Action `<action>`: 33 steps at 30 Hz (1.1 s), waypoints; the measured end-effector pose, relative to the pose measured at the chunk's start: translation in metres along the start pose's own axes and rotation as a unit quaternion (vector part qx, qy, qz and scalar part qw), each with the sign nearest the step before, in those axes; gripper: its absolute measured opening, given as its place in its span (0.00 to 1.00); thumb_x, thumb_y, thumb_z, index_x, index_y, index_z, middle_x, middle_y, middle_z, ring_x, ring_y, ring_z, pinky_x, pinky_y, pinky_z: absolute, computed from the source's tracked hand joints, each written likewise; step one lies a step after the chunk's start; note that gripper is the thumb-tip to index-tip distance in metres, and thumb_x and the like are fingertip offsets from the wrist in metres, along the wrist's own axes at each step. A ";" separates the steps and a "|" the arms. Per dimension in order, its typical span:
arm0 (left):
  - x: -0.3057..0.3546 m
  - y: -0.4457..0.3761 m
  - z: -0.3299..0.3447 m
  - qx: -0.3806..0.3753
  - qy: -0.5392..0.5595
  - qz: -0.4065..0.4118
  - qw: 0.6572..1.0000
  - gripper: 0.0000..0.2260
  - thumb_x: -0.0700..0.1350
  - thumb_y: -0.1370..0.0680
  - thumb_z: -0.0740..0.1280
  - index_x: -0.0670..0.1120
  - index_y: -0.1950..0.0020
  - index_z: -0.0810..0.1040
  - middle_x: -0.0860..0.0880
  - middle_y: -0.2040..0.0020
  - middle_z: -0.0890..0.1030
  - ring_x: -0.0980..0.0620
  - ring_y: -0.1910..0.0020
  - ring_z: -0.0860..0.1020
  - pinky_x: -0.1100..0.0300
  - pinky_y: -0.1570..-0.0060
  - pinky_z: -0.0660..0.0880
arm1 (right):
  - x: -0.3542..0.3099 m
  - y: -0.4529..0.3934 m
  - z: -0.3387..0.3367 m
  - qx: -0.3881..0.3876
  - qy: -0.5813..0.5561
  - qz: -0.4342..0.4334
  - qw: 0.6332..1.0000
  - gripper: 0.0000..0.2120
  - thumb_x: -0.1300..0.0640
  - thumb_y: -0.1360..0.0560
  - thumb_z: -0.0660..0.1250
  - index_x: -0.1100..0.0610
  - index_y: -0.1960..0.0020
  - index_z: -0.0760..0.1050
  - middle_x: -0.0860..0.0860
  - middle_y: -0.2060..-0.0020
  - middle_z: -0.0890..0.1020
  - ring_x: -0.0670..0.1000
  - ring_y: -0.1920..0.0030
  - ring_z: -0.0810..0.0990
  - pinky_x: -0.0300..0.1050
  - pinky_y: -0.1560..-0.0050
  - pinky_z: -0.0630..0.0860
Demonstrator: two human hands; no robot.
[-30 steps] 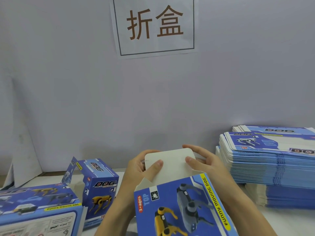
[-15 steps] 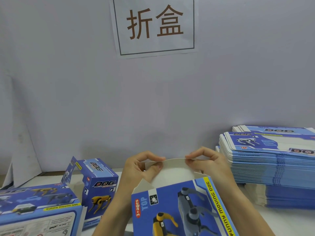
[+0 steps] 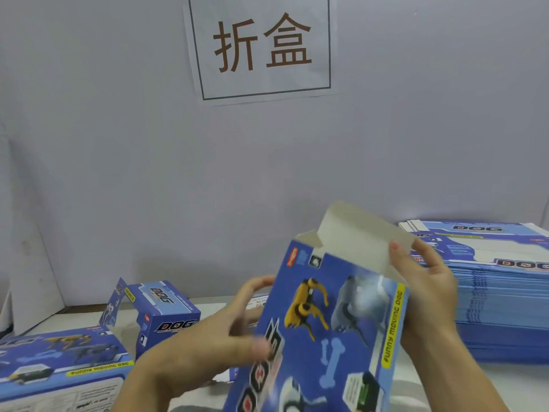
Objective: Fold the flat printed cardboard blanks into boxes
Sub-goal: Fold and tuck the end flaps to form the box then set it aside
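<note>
Far to the left of the hands, a finished box [image 3: 56,364] is seen lying on the desk [image 3: 214,304], with a smaller upright box [image 3: 166,313] beside it, its top flap raised. A blue printed box [image 3: 332,331] is held tilted between the hands; its inside cannot be seen. Its left edge is gripped by the left hand [image 3: 225,340], fingers curled. Its open white flap [image 3: 365,242] is pinched by the right hand [image 3: 424,289]. Just right of that hand, a stack of flat blanks [image 3: 502,295] is piled.
</note>
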State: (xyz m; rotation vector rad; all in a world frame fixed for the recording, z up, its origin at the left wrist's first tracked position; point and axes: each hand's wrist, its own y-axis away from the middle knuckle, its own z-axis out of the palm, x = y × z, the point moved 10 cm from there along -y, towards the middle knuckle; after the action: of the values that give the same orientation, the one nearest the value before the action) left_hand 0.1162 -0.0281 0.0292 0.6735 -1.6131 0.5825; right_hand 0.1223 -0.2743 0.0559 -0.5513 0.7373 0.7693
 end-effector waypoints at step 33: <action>-0.004 0.002 -0.048 0.257 0.217 0.082 0.938 0.26 0.53 0.30 0.75 0.50 0.34 0.76 0.43 0.39 0.82 0.41 0.44 0.82 0.32 0.39 0.75 | 0.056 0.007 0.023 -0.150 0.000 0.128 0.980 0.14 0.52 0.19 0.60 0.50 0.35 0.75 0.55 0.47 0.86 0.62 0.50 0.86 0.57 0.46 0.76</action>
State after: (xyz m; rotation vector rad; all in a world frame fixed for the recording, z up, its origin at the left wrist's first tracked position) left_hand 0.1491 0.0074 0.0320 0.7279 -1.1074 1.2138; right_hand 0.1537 -0.2315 0.0268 -0.7361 0.7046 1.1321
